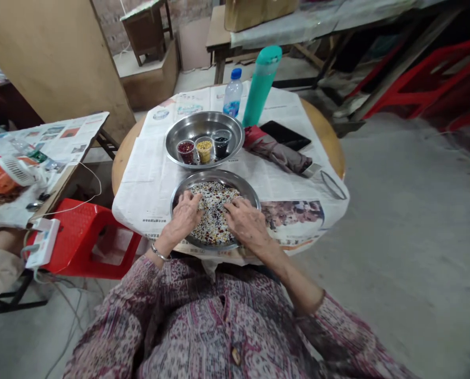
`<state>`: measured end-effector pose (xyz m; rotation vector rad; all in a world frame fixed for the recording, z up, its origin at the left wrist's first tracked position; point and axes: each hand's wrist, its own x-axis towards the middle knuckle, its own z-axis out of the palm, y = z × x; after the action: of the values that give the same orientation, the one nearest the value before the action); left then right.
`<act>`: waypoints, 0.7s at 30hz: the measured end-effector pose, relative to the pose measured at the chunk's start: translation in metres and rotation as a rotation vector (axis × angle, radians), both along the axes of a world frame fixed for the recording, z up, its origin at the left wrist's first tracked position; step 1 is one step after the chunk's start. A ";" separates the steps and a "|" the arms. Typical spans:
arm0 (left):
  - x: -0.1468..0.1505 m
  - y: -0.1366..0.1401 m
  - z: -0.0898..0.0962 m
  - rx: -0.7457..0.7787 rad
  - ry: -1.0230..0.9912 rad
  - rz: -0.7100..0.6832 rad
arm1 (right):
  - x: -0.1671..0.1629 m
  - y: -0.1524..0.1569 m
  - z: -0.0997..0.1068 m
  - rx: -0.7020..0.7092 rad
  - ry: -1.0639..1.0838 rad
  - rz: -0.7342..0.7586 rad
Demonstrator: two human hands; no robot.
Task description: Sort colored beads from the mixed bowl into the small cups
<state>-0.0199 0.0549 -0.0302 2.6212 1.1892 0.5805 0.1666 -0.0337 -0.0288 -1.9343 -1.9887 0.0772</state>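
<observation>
A steel basin in front of me holds a layer of mixed grains and beans, mostly white with dark, red and yellow bits. Over its left side my left hand has its fingers bent down to the grains, the fingertips drawn together. My right hand reaches in from the right, its fingers curled and thumb close to the index finger. Anything between either hand's fingertips is too small to make out. Behind stands a second steel basin with cups of red beans, yellow grains and black beans.
Newspaper covers the round table. Toward its back and right are a water bottle, a green tall bottle, a folded umbrella and a dark phone or tablet. A red stool carries a power strip at left.
</observation>
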 end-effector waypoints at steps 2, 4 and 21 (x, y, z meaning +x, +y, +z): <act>0.003 -0.008 0.002 -0.069 -0.004 -0.064 | -0.004 -0.004 -0.004 0.048 0.035 -0.019; 0.006 -0.019 0.006 -0.117 -0.033 -0.121 | -0.006 -0.006 -0.007 0.103 0.078 -0.056; 0.039 -0.010 0.019 0.088 0.282 -0.313 | -0.007 -0.007 -0.012 0.246 0.351 -0.137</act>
<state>0.0193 0.0451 -0.0114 2.9557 0.8030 0.2134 0.1598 -0.0409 -0.0405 -1.7538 -1.5585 0.1216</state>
